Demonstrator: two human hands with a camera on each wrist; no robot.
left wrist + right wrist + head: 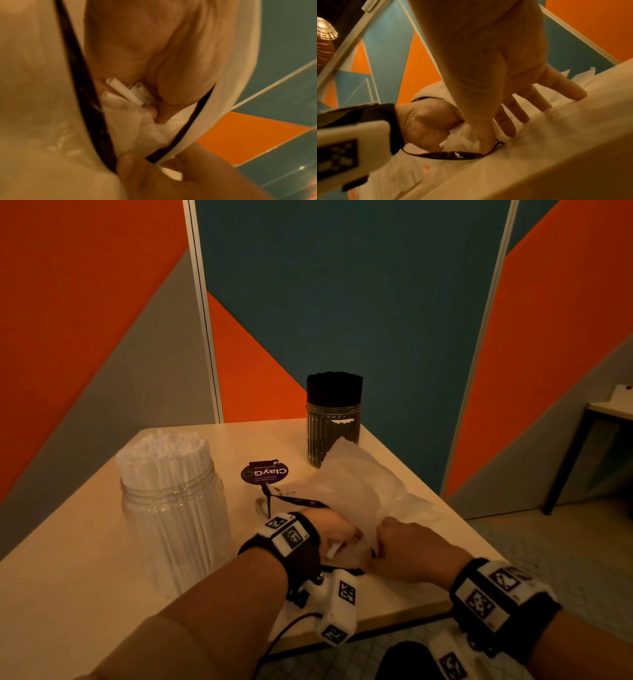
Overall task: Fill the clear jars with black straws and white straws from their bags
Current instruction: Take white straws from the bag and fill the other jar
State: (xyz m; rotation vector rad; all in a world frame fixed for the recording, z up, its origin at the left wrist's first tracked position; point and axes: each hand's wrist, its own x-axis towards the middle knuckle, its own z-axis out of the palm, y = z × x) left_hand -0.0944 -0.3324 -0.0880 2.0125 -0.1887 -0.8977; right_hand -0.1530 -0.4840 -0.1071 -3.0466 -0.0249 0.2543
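Orange, teal and grey wall panels behind a pale surface [85, 542]; both jars look full.
The white-straw jar [174, 508] stands near left and the black-straw jar [333, 419] far right, so little seems left: the left hand [329, 530] reaches into the limp white bag [352, 491], curled round the last white straws [125, 93], while the right hand [407, 549] pinches the bag's black-edged mouth.

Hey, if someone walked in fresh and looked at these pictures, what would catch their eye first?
Probably the two full jars on the table: the jar of white straws near the left and the jar of black straws at the back. Next, both hands at the front edge: the left hand grips a few white straws inside a crumpled bag, whose opening the right hand pinches.
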